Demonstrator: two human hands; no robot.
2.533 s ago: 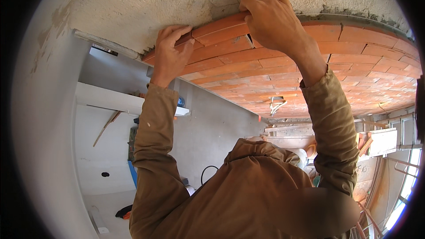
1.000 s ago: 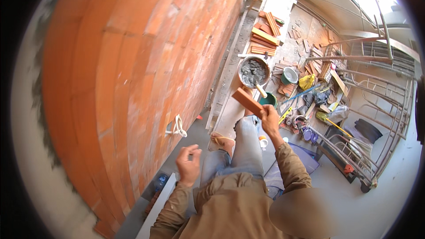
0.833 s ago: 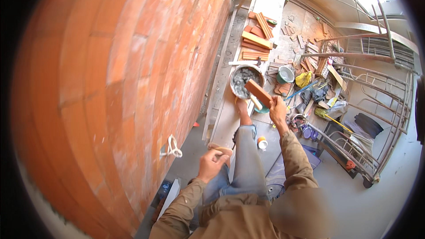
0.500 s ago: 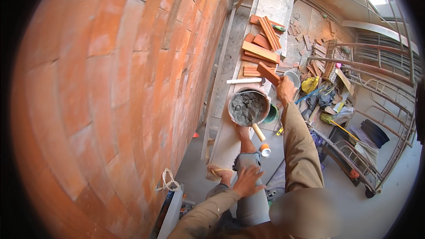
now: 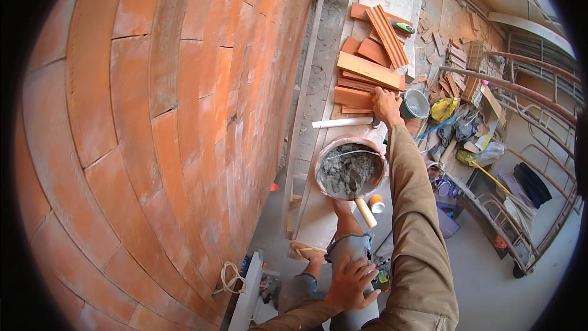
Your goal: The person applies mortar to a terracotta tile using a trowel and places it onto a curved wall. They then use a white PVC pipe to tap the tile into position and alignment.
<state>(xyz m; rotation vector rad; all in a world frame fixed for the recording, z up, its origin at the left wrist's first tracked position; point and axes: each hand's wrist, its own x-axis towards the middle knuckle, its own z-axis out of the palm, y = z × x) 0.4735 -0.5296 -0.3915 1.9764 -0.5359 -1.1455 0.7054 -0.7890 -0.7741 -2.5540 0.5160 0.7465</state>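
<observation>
At the near end of a stack of orange clay tiles, my right hand grips the right end of a flat clay tile. The tile lies low, level with the pile. My left hand rests on my raised knee, fingers spread, holding nothing. Between my arms stands a bucket of wet grey mortar. A trowel leans in it, its wooden handle hanging over the near rim. A hammer with a white handle lies between bucket and tiles, its head close to my right wrist.
The plank platform runs along a brick wall on the left. A grey pail stands beside my right hand. A green-handled tool lies on the tiles. Metal scaffold frames and debris fill the right.
My right hand has lowered the tilted tile onto the near end of the pile. My left hand has settled on the knee. The view has shifted.
</observation>
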